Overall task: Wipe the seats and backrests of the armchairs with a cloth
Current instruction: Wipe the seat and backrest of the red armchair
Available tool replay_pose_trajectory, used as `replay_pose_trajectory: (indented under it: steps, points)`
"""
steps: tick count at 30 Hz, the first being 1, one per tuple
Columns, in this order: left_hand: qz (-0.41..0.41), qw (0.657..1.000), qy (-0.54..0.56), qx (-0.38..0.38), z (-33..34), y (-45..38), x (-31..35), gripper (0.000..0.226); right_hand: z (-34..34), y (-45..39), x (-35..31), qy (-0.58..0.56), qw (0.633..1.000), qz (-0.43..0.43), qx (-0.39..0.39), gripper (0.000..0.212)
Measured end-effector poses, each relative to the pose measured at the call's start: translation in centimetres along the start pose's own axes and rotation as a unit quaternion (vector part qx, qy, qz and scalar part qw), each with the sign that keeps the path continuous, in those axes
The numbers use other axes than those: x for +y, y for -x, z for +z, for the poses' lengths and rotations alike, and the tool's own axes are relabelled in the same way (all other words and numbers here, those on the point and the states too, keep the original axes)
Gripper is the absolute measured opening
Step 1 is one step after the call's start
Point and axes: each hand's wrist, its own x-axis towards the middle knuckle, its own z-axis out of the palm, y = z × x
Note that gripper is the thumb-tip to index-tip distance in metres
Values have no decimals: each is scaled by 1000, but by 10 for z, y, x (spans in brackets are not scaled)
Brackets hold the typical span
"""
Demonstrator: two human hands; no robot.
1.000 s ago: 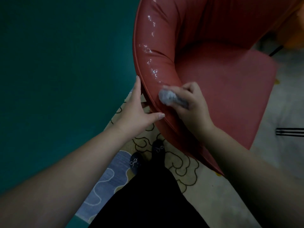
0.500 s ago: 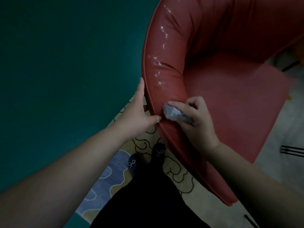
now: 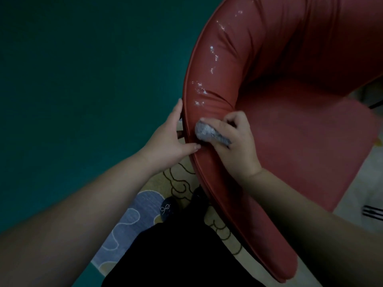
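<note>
Head view, looking down. The red armchair [image 3: 290,141] fills the frame from 12 to 4 o'clock, its curved backrest rim running from 12 down toward 5 o'clock. The right hand [image 3: 234,141], just right of centre, has its fingers curled round a small grey cloth [image 3: 205,132], bunched into a wad and pressed against the padded inner face of the rim. The left hand [image 3: 170,139], just beside it toward 9 o'clock, lies open with straight fingers along the outer edge of the rim and the thumb touching the rim close to the cloth; it appears to steady the chair. The cloth is judged soft, light and easily compressed, best gripped as a wad in the curled fingers; the upholstery looks smooth and glossy, probably slippery where the pale wet streaks [image 3: 211,59] shine at 12 o'clock above the cloth. The chair's top and right side are cut off by the frame, and its legs are hidden. The light is dim: cloth weave and any remaining dirt cannot be made out. A patterned rug [image 3: 132,220] and dark shoes [image 3: 169,208] lie at 6 o'clock.
</note>
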Motion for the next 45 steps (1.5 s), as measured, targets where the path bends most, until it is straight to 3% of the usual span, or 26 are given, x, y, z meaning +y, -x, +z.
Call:
replay_pose_trajectory:
  steps: [5,11,19,23,29,35,38,41,45]
  points:
    - [4,1000,21,17,2,1,4,111,14,-67,-1,16,999,-21,24,38]
    - [-11,1000,23,16,-7,-14,2,109,5,-19,1,5,1000,-4,4,46]
    - [0,1000,9,-5,-24,-41,15,114,17,-95,5,51,998,-14,37,38]
    - [-4,999,-6,-45,-33,-49,18,120,10,-54,1,39,999,7,32,40]
    - [5,998,-20,-62,-43,-69,24,122,16,-116,3,94,994,15,55,36]
    - [17,994,-12,-106,-54,-86,23,124,17,-72,-16,65,997,28,32,45]
    - [22,993,-28,-109,-57,-89,20,124,16,-106,-11,90,996,21,18,39]
    - [21,992,-14,-126,-60,-93,23,123,17,-145,-2,108,991,52,55,35]
    - [33,990,-44,-133,-67,-101,25,126,20,-121,-10,79,992,83,56,43]
